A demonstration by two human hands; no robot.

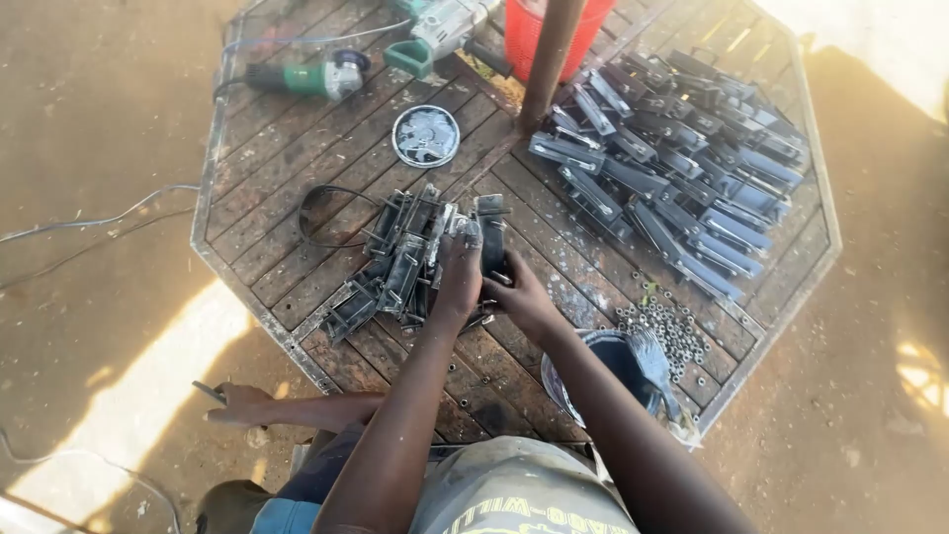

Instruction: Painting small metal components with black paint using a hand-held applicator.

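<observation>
While both hands' fingers pinch one metal bracket, left hand and right hand touch.

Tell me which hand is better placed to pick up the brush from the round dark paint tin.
Probably the right hand. The round dark paint tin with its brush sits beside the right forearm, while the left hand holds the grey metal brackets farther away.

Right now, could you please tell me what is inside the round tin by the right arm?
The tin holds dark paint and a paintbrush resting with its bristles up. The right forearm covers the tin's near side, so anything beneath it cannot be seen.
</observation>
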